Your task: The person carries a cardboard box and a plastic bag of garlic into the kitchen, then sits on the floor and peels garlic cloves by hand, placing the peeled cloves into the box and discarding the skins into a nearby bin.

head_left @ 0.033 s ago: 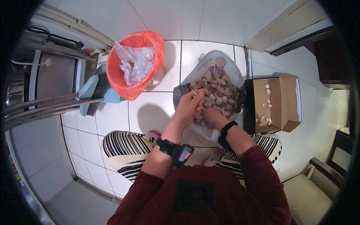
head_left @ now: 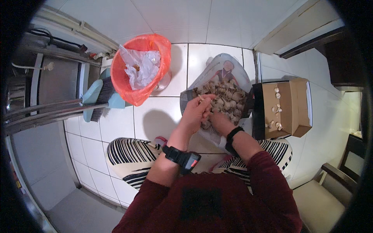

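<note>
A bag (head_left: 225,72) with a printed picture lies on the tiled floor, full of dry garlic bulbs (head_left: 233,101). Over the pile, my left hand (head_left: 196,113) has its fingers pinched on a pale garlic stalk (head_left: 200,97). My right hand (head_left: 220,122) reaches into the bulbs just below and beside the left; its fingertips are hidden, so I cannot tell what they hold. To the right of the bag stands an open cardboard box (head_left: 291,106) with several pale garlic bulbs (head_left: 277,109) in it.
A red-lined bin (head_left: 120,83) with white crumpled plastic inside stands at the upper left. Teal brushes (head_left: 93,91) on long metal handles lie left of it. My striped-clad knees (head_left: 130,155) are below the bag. A cushioned chair (head_left: 314,202) is at the lower right.
</note>
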Tool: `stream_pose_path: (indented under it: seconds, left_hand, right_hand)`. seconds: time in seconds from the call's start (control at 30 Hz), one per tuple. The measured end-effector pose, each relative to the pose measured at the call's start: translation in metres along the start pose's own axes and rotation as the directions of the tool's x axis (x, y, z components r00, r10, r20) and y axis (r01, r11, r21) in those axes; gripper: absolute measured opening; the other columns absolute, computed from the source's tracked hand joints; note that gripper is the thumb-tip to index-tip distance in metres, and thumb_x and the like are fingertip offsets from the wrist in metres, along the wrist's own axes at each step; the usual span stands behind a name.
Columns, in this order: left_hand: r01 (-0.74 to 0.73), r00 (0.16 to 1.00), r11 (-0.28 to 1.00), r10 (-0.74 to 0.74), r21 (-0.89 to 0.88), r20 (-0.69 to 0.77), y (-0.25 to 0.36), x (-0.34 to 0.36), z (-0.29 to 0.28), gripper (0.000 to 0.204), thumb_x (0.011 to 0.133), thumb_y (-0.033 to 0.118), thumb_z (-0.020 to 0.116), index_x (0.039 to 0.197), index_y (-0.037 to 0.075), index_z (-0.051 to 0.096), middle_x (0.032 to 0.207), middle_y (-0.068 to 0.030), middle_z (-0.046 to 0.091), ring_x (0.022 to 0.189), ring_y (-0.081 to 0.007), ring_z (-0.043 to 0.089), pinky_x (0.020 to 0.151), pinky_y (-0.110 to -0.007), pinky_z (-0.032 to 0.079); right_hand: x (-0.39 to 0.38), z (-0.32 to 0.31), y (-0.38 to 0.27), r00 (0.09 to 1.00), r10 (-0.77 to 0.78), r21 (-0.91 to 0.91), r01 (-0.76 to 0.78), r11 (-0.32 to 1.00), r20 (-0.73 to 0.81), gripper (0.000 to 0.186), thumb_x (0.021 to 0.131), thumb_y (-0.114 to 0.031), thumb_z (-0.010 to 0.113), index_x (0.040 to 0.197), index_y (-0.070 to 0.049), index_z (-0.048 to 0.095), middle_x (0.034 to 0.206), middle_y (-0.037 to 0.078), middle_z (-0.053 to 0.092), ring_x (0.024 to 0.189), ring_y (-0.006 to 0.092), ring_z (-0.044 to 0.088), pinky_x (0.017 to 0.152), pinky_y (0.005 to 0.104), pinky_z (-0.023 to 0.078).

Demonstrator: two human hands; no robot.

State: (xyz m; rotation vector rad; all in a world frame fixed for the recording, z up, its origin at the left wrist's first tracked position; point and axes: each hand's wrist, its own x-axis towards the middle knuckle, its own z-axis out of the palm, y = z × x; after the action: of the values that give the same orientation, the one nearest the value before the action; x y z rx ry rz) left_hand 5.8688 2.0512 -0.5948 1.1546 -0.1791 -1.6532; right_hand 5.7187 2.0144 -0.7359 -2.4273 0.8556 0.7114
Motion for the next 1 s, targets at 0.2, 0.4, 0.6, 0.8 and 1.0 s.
stream_pose_path:
  seconds: [0.2,0.4,0.6,0.8,1.0]
  left_hand:
    - [0.064,0.988,0.938,-0.013,-0.342,0.152,0.000,0.001,0.001,0.033,0.094,0.031,0.043,0.114,0.006,0.052,0.087,-0.0002,0.056,0.075,-0.0105,0.055,0.054,-0.020,0.040]
    - [0.103,0.969,0.912,-0.003,-0.397,0.245,-0.011,0.009,0.021,0.037,0.095,0.033,0.038,0.113,0.004,0.052,0.097,-0.0059,0.059,0.088,-0.0173,0.059,0.067,-0.026,0.049]
    - [0.254,0.861,0.948,-0.131,-0.192,0.492,-0.032,-0.014,0.108,0.033,0.093,0.032,0.046,0.109,0.003,0.051,0.099,-0.0100,0.057,0.096,-0.0234,0.058,0.081,-0.033,0.050]
    - [0.178,0.886,0.968,-0.235,0.175,0.400,-0.046,-0.039,0.187,0.054,0.090,0.033,0.050,0.133,0.008,0.030,0.121,-0.0119,0.045,0.109,-0.0309,0.049,0.089,-0.037,0.044]
    - [-0.506,0.792,0.325,0.541,0.799,0.282,-0.010,-0.045,0.068,0.029,0.087,0.015,0.054,0.113,0.003,0.056,0.107,-0.0115,0.058,0.091,-0.0201,0.058,0.079,-0.031,0.046]
  right_hand:
    - [-0.009,0.006,0.007,0.988,0.148,0.123,-0.153,0.981,0.052,0.035,0.078,-0.009,0.056,0.112,-0.002,0.049,0.108,0.018,0.053,0.094,0.0346,0.059,0.075,0.0432,0.050]
    - [-0.020,-0.004,0.010,0.957,0.102,0.051,-0.120,0.992,0.271,0.042,0.085,-0.015,0.053,0.124,-0.005,0.041,0.122,0.016,0.048,0.107,0.0298,0.052,0.085,0.0399,0.046]
    - [-0.067,0.010,-0.028,0.968,0.089,0.420,0.018,0.908,-0.234,0.037,0.083,-0.017,0.052,0.118,-0.005,0.045,0.109,0.015,0.054,0.095,0.0257,0.054,0.079,0.0369,0.045]
    - [-0.088,0.012,-0.049,0.878,0.060,0.702,0.336,0.628,-0.474,0.034,0.082,-0.019,0.052,0.112,-0.005,0.050,0.097,0.013,0.059,0.084,0.0217,0.056,0.073,0.0339,0.044]
    - [-0.094,-0.061,-0.042,0.816,0.130,0.607,0.301,0.736,-0.563,0.036,0.082,-0.025,0.058,0.109,-0.003,0.049,0.095,0.014,0.059,0.088,0.0232,0.059,0.073,0.0354,0.047]
